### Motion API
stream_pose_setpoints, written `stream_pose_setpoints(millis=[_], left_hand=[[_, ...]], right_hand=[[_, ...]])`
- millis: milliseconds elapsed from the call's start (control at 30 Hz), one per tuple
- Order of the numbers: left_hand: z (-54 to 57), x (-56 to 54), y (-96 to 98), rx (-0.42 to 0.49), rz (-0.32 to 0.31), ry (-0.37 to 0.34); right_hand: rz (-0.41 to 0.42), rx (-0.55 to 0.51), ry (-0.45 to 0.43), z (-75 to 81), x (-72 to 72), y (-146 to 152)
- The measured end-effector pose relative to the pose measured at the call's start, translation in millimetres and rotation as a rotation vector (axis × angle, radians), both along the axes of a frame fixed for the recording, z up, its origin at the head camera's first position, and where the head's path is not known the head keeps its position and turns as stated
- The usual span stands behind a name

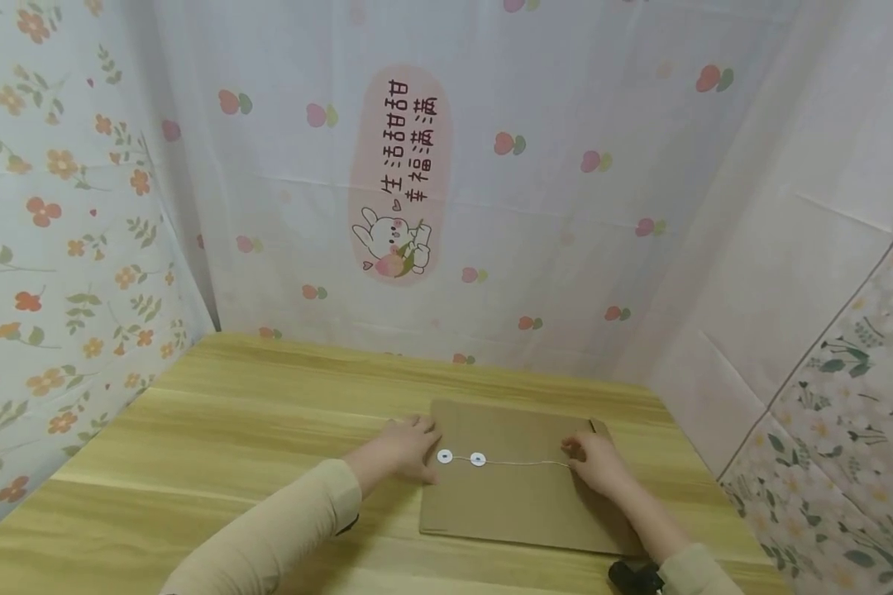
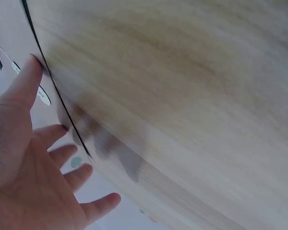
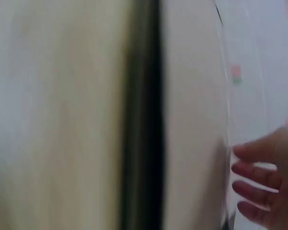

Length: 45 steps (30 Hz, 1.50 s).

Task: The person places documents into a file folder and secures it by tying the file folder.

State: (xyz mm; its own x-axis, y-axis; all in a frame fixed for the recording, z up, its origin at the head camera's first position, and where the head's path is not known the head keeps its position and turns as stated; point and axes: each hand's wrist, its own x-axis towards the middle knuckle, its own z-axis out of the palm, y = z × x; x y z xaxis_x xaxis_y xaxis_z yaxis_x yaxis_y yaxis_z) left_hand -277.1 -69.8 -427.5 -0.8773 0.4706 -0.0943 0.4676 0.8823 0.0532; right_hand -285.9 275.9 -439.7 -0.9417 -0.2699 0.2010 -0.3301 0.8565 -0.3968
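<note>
A brown kraft file envelope (image 1: 521, 504) lies flat on the table, with two white round button fasteners near its left side, the outer button (image 1: 445, 456) and the inner button (image 1: 478, 459). From the buttons a thin white string (image 1: 521, 463) runs right across the front. My left hand (image 1: 409, 449) rests at the envelope's left edge, fingers spread; in the left wrist view its thumb (image 2: 26, 84) touches that edge beside the buttons. Over the right part, my right hand (image 1: 595, 463) has its fingers bent and pinches the string's end; the fingertips' contact is small and partly hidden.
The wood-grain table (image 1: 231, 430) extends left of the envelope. A printed curtain (image 1: 565, 223) hangs behind it, with floral cloth (image 1: 67, 207) at the left and more cloth at the right. A black device (image 1: 635, 577) sits at the right wrist.
</note>
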Motion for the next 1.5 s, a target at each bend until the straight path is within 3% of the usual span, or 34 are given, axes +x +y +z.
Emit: stream_pose_setpoints(millis=[200, 400, 567, 733, 933, 1100, 1500], left_hand=[[1.8, 3.6, -2.6, 0.045, -0.004, -0.075], [-1.5, 0.5, -5.1, 0.100, 0.013, -0.125], [-0.9, -2.8, -4.9, 0.045, 0.011, -0.114], [-0.7, -1.8, -5.1, -0.006, 0.002, -0.124], [6.1, 1.3, -5.1, 0.000, -0.007, -0.134], [11.9, 4.1, -4.6, 0.026, -0.009, -0.154], [10.3, 3.3, -3.8, 0.046, 0.017, -0.166]], right_hand=[[0.133, -0.002, -0.028, -10.1, 10.6, -38.0], [0.224, 0.048, -0.063, -8.7, 17.7, -53.2], [0.311, 0.077, -0.058, -6.1, 28.5, -55.7], [0.388, 0.053, -0.144, -4.4, 45.7, -55.5], [0.403, 0.039, -0.173, 1.1, 59.7, -59.0], [0.417, 0.061, -0.141, 1.5, 63.1, -62.1], [0.334, 0.088, -0.125, -0.1, 44.5, -55.3]])
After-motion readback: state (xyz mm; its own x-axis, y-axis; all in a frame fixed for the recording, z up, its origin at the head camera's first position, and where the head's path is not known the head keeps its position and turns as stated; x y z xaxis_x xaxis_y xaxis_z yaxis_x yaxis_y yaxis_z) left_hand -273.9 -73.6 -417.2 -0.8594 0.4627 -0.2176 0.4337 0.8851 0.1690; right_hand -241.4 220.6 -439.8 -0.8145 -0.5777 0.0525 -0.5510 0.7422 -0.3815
